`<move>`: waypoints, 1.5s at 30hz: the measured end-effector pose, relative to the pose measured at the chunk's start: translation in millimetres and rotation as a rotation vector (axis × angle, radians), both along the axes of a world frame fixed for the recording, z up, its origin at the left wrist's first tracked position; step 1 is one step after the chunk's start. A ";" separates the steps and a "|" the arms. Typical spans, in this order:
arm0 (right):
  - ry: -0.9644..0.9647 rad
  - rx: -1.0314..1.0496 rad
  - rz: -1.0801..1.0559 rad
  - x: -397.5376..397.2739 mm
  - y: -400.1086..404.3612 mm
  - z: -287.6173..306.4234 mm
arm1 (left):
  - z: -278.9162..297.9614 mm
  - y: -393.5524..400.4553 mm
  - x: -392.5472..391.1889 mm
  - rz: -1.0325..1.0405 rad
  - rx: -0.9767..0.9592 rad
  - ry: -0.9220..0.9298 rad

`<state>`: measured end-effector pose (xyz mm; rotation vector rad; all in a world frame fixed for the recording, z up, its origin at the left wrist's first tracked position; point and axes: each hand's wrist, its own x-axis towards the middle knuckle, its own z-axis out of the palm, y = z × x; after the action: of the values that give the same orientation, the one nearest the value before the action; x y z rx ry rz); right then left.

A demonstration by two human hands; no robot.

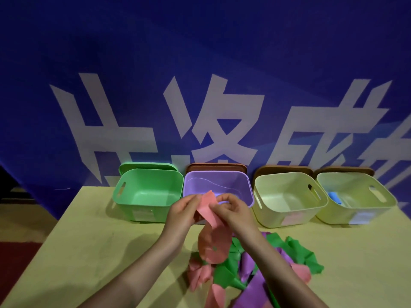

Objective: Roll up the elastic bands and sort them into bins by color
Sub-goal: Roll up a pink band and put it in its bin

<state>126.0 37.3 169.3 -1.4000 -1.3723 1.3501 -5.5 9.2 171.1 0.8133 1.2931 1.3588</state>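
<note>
The pink band [208, 210] is being held up above the table [89, 241], in front of the purple bin [222, 181], with its upper end pinched from both sides. The left hand [181, 215] is gripping the band's left edge between thumb and curled fingers; the right hand [231, 211] is gripping the right edge, its fingers bent round the strip. The two hands are being kept close together, with only the band's width between them. Below the hands, the band is hanging down in a loose fold and is trailing into the pile [255, 267] on the table.

In that pile, green, purple and more pink bands are lying tangled together, unrolled, near the table's front edge and partly hidden under the right forearm.

Along the back of the table four bins are being kept in a row: a green bin [146, 192] at the left, the purple bin just beside it, then a cream bin [289, 198], then a second pale bin [355, 198] at the right. A blue roll [335, 196] is lying inside the rightmost bin. Lids are being propped behind the bins against a blue banner [200, 63] bearing large white characters.
</note>
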 end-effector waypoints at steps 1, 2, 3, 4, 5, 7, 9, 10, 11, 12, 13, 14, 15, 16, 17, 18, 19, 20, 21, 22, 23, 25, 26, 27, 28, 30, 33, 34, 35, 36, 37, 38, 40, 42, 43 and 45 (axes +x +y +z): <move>0.026 0.010 -0.013 1.1 1.1 -1.6 | -0.3 0.0 0.1 -0.043 0.012 0.006; 0.055 0.022 -0.017 2.3 1.7 -2.0 | 0.0 0.0 0.2 -0.081 0.023 0.025; 0.082 0.036 -0.013 3.3 2.4 -1.7 | 0.0 0.6 0.1 -0.106 0.029 0.045; 0.098 0.048 -0.006 5.0 3.4 -2.0 | -0.1 1.7 0.0 -0.121 0.032 0.051; 0.108 0.059 0.004 6.7 4.8 -2.7 | 0.0 2.8 0.2 -0.131 0.034 0.040; 0.119 0.076 0.017 10.1 7.5 -2.6 | -0.1 3.7 1.6 -0.164 0.048 0.023; 0.124 0.086 0.023 12.3 9.6 -4.4 | -1.4 3.6 3.9 -0.168 0.064 0.015; 0.130 0.086 0.031 12.7 9.3 -4.6 | -2.7 3.6 4.7 -0.139 0.059 0.002; 0.141 0.088 0.044 12.3 8.6 -5.3 | -3.6 3.8 5.5 -0.095 0.044 -0.021; 0.153 0.084 0.058 11.8 7.1 -5.7 | -3.6 3.5 6.0 -0.051 0.028 -0.053; 0.162 0.079 0.072 11.4 5.9 -7.8 | -2.6 3.2 6.2 -0.019 0.016 -0.088; 0.171 0.078 0.081 11.1 4.6 -9.3 | -1.1 2.6 6.2 -0.002 0.011 -0.114; 0.185 0.084 0.085 11.2 3.7 -11.1 | 0.0 1.6 6.1 0.004 0.009 -0.135; 0.205 0.088 0.083 11.6 2.6 -12.2 | 0.8 0.9 6.2 0.005 0.010 -0.153; 0.231 0.090 0.081 12.5 2.2 -14.4 | 1.3 -0.2 6.5 0.007 0.012 -0.169; 0.252 0.084 0.087 13.4 2.0 -14.8 | 2.2 -1.0 7.4 0.011 0.012 -0.183; 0.262 0.073 0.098 14.2 2.8 -16.2 | 3.3 -1.6 9.2 0.021 0.011 -0.199; 0.270 0.057 0.115 15.7 2.5 -15.9 | 4.2 -1.7 11.1 0.037 0.015 -0.215; 0.266 0.046 0.135 17.2 2.8 -17.6 | 5.6 -0.9 13.1 0.061 0.023 -0.234; 0.250 0.033 0.150 18.8 2.6 -18.6 | 7.1 0.6 14.1 0.094 0.032 -0.247; 0.220 0.029 0.160 20.5 2.7 -21.4 | 8.9 3.4 14.3 0.127 0.039 -0.255; 0.161 0.020 0.163 25.2 2.7 -28.9 | 13.3 11.3 10.4 0.192 0.058 -0.276; 0.143 0.016 0.155 28.9 2.2 -32.2 | 16.5 16.1 6.7 0.226 0.071 -0.292; 0.119 0.014 0.154 34.1 1.5 -36.0 | 19.3 21.0 1.2 0.262 0.081 -0.304; 0.101 0.006 0.158 40.1 0.6 -38.5 | 23.1 25.4 -4.6 0.295 0.089 -0.306; 0.084 -0.035 0.198 54.9 -1.5 -44.6 | 28.7 33.1 -14.9 0.338 0.092 -0.286; 0.060 -0.106 0.273 74.5 -8.0 -54.7 | 27.6 41.4 -20.1 0.316 0.069 -0.213; 0.022 -0.104 0.282 79.7 -9.2 -58.7 | 26.5 43.6 -20.2 0.312 0.061 -0.194; -0.036 -0.089 0.285 84.4 -10.3 -64.4 | 25.2 46.3 -20.7 0.318 0.054 -0.181; -0.105 -0.069 0.284 89.3 -10.7 -70.3 | 25.4 48.6 -21.4 0.327 0.050 -0.168; -0.169 -0.050 0.283 94.5 -10.8 -78.3 | 25.0 50.9 -22.9 0.331 0.051 -0.153; -0.219 -0.040 0.280 99.1 -12.2 -84.5 | 25.4 51.7 -23.0 0.324 0.056 -0.131; -0.273 -0.006 0.257 105.7 -15.2 -91.6 | 22.4 50.9 -21.1 0.283 0.073 -0.082; -0.273 0.032 0.244 108.4 -17.2 -92.7 | 17.2 49.5 -18.3 0.256 0.081 -0.060; -0.247 0.043 0.248 108.7 -17.9 -91.4 | 15.9 49.6 -18.1 0.260 0.082 -0.063; -0.082 0.031 0.220 109.2 -20.3 -87.3 | 15.3 51.7 -23.9 0.291 0.083 -0.108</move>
<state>235.2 17.0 82.0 -1.3270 -1.6342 1.4166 -29.4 60.9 186.4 0.6139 1.3134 1.6726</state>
